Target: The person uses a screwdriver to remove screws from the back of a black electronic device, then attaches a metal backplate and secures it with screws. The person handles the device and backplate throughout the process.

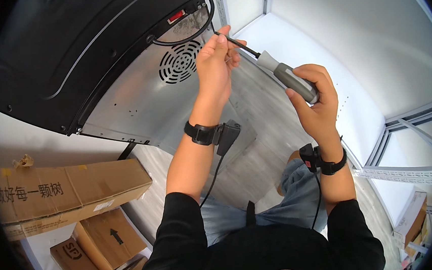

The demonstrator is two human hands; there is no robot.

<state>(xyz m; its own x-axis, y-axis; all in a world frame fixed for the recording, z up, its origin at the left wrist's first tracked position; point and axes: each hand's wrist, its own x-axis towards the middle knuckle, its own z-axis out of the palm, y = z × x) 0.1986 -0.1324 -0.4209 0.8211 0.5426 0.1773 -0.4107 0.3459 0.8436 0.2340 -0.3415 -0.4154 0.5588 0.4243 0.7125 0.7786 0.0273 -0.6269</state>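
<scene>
My right hand (320,94) is wrapped round the grey handle of a screwdriver (283,73), which slants up to the left. My left hand (213,66) has its thumb and fingers pinched at the tip end of the dark shaft. Whether a small screw sits between those fingertips is too small to tell. Just left of this hand is a large appliance with a black panel (92,43) and a bare metal panel (133,111). That metal has round vent slots (181,61). A red switch (176,17) and a looped black cable (188,39) lie near its upper edge.
Cardboard boxes (113,186) are stacked at the lower left. White shelving (290,43) with metal frames stands along the right, with small dark bits (342,99) on its surface. Black wrist straps (203,133) with cabled devices are on both my wrists. Grey wood-look floor (260,111) lies below.
</scene>
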